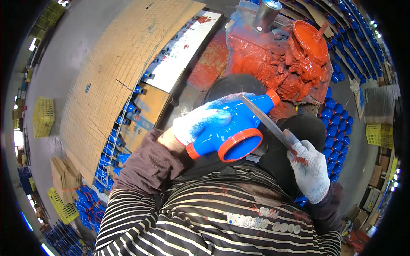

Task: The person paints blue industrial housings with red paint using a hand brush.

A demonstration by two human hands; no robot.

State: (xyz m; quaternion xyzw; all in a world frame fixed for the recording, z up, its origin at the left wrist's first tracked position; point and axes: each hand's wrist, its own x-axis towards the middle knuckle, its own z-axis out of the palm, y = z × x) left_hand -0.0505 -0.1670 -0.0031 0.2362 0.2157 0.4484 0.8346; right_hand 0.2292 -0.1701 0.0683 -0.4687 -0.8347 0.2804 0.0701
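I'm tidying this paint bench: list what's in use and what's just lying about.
In use: blue pipe fitting in the left hand; flat metal blade in the right hand; orange paint bowl.

Lying about: spray can; wire mesh rack; yellow crates.

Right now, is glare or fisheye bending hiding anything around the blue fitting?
Head view: wet highlights shine on the blue fitting and the orange paint bowl, but edges stay readable; the left hand and right hand are sharp; straight edges bend toward the dark rim, where the shelves turn small and overexposed.
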